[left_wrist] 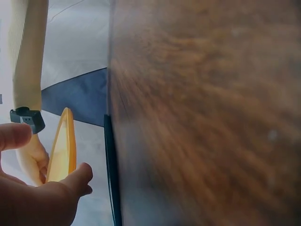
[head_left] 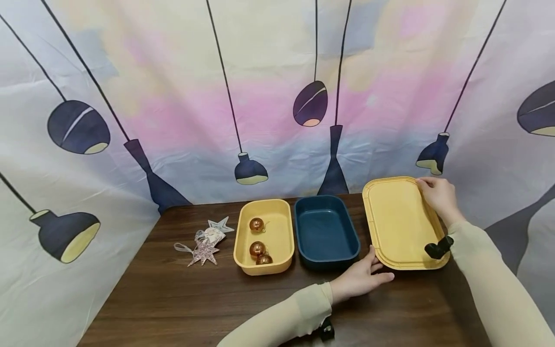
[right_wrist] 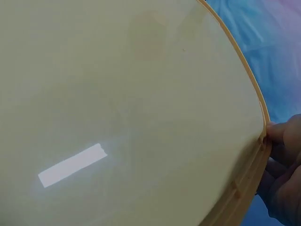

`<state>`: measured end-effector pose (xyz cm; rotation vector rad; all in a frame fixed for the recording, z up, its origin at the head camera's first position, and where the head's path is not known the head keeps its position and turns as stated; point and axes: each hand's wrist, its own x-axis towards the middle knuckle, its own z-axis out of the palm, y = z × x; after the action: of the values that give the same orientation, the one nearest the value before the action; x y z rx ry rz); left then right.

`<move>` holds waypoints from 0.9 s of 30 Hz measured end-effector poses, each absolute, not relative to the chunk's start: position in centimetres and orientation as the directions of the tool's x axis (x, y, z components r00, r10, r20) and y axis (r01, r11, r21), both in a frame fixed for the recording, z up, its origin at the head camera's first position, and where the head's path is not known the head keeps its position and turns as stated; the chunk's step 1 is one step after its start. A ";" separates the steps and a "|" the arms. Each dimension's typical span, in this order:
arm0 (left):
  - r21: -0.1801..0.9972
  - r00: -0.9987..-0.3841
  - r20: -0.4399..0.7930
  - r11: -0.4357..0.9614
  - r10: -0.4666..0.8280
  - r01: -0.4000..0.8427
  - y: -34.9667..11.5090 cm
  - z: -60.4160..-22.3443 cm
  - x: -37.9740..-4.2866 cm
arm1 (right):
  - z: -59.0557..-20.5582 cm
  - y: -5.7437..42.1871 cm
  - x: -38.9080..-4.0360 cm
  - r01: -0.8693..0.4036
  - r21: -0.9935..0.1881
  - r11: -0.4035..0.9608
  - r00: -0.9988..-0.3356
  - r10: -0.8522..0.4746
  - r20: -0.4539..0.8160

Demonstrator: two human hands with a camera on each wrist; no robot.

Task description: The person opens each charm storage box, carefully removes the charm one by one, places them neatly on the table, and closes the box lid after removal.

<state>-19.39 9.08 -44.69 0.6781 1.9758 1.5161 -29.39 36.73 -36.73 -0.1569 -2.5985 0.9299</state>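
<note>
In the head view, a yellow rectangular lid [head_left: 396, 221] with a raised rim is held up, tilted, over the right side of the table. My right hand [head_left: 438, 195] pinches its far right edge; the right wrist view shows these fingers [right_wrist: 277, 134] on the rim. Close to the lid's near left corner is my left hand [head_left: 362, 277], its fingers and thumb spread. Whether a fingertip touches the lid is unclear. A dark blue box [head_left: 325, 231] stands left of the lid. Beside it, a yellow box [head_left: 284, 236] contains shiny copper-coloured ball ornaments [head_left: 257, 249].
On the table's left lie a pink glitter star ornament [head_left: 204, 251], a silver star [head_left: 221, 224] and a whitish ornament [head_left: 213, 235]. A patterned cloth [head_left: 277, 106] hangs behind the wooden table [head_left: 173, 299]. A thin dark teal edge [left_wrist: 112, 174] lies along the tabletop in the left wrist view.
</note>
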 end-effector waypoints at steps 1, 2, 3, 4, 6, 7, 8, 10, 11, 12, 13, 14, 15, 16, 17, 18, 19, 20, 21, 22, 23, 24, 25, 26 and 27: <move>0.971 -0.716 -0.129 0.236 0.686 0.050 9.3 -44.7 -19.3 | -37.0 36.9 -29.3 -0.016 -0.633 0.774 -0.924 0.230 0.304; 0.970 -0.714 -0.134 0.237 0.687 0.046 9.5 -44.7 -19.3 | -37.2 37.1 -29.3 -0.009 -0.638 0.770 -0.925 0.237 0.299; 0.971 -0.713 -0.139 0.235 0.687 0.037 9.6 -44.7 -19.3 | -37.5 37.3 -29.3 -0.003 -0.642 0.767 -0.926 0.240 0.290; 0.971 -0.716 -0.144 0.239 0.684 0.033 9.8 -44.7 -19.3 | -37.7 37.4 -29.2 0.001 -0.644 0.765 -0.929 0.239 0.282; 0.971 -0.719 -0.152 0.238 0.679 0.019 10.0 -44.7 -19.3 | -38.2 37.7 -29.3 0.014 -0.653 0.758 -0.935 0.241 0.260; 0.971 -0.721 -0.157 0.239 0.675 0.012 10.1 -44.7 -19.4 | -38.4 37.8 -29.4 0.021 -0.656 0.755 -0.937 0.244 0.250; 0.970 -0.722 -0.161 0.241 0.672 0.007 10.2 -44.7 -19.4 | -38.7 37.9 -29.4 0.028 -0.657 0.753 -0.940 0.244 0.240; 0.968 -0.729 -0.174 0.250 0.663 -0.004 10.3 -44.9 -19.5 | -39.2 38.0 -29.7 0.037 -0.658 0.752 -0.946 0.239 0.220; 0.967 -0.732 -0.181 0.254 0.657 -0.011 10.4 -45.0 -19.6 | -39.5 38.0 -29.9 0.043 -0.660 0.750 -0.949 0.237 0.208; 0.966 -0.737 -0.190 0.260 0.649 -0.019 10.4 -45.1 -19.7 | -39.8 38.0 -30.0 0.045 -0.665 0.746 -0.952 0.233 0.197; 0.964 -0.742 -0.197 0.263 0.641 -0.029 10.5 -45.2 -19.7 | -40.1 38.0 -30.2 0.048 -0.668 0.743 -0.956 0.228 0.184; 0.964 -0.746 -0.204 0.264 0.634 -0.039 10.5 -45.3 -19.8 | -40.3 37.9 -30.4 0.049 -0.670 0.741 -0.960 0.219 0.173; 0.961 -0.751 -0.213 0.271 0.626 -0.047 10.5 -45.4 -19.9 | -40.5 37.8 -30.6 0.050 -0.671 0.740 -0.964 0.211 0.161; 0.959 -0.753 -0.224 0.278 0.619 -0.056 10.5 -45.5 -19.9 | -40.7 37.7 -30.8 0.051 -0.673 0.737 -0.967 0.204 0.150; 0.958 -0.754 -0.230 0.280 0.616 -0.063 10.5 -45.6 -20.0 | -40.9 37.6 -30.9 0.055 -0.675 0.736 -0.971 0.198 0.137; 0.957 -0.755 -0.235 0.282 0.613 -0.069 10.5 -45.6 -20.1 | -41.0 37.5 -31.1 0.058 -0.676 0.734 -0.974 0.192 0.124; 0.956 -0.755 -0.239 0.283 0.611 -0.073 10.5 -45.6 -20.2 | -41.2 37.5 -31.2 0.063 -0.677 0.733 -0.977 0.185 0.109; 0.955 -0.754 -0.242 0.287 0.610 -0.074 10.5 -45.6 -20.3 | -41.3 37.4 -31.3 0.067 -0.678 0.732 -0.980 0.177 0.095; 0.954 -0.755 -0.243 0.291 0.609 -0.073 10.5 -45.6 -20.4 | -41.5 37.4 -31.4 0.073 -0.683 0.727 -0.982 0.171 0.078; 0.954 -0.754 -0.244 0.291 0.610 -0.074 10.4 -45.6 -20.5 | -41.6 37.4 -31.5 0.078 -0.686 0.723 -0.984 0.165 0.062; 0.953 -0.755 -0.244 0.293 0.608 -0.073 10.4 -45.7 -20.6 | -41.8 37.4 -31.6 0.082 -0.691 0.718 -0.987 0.157 0.045; 0.953 -0.755 -0.246 0.293 0.607 -0.075 10.4 -45.7 -20.6 | -42.0 37.4 -31.7 0.084 -0.697 0.712 -0.989 0.145 0.029; 0.953 -0.757 -0.248 0.294 0.605 -0.078 10.4 -45.7 -20.7 | -42.2 37.4 -31.8 0.085 -0.704 0.705 -0.991 0.132 0.012; 0.952 -0.757 -0.250 0.294 0.603 -0.080 10.3 -45.7 -20.8 | -42.4 37.5 -31.9 0.085 -0.712 0.697 -0.993 0.117 -0.004; 0.952 -0.758 -0.250 0.294 0.602 -0.081 10.3 -45.8 -20.9 | -42.5 37.5 -31.9 0.083 -0.716 0.693 -0.995 0.102 -0.016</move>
<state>-20.86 10.29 -45.76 0.4632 1.9795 1.5075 -31.90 37.50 -42.53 -0.1562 -2.8673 1.2117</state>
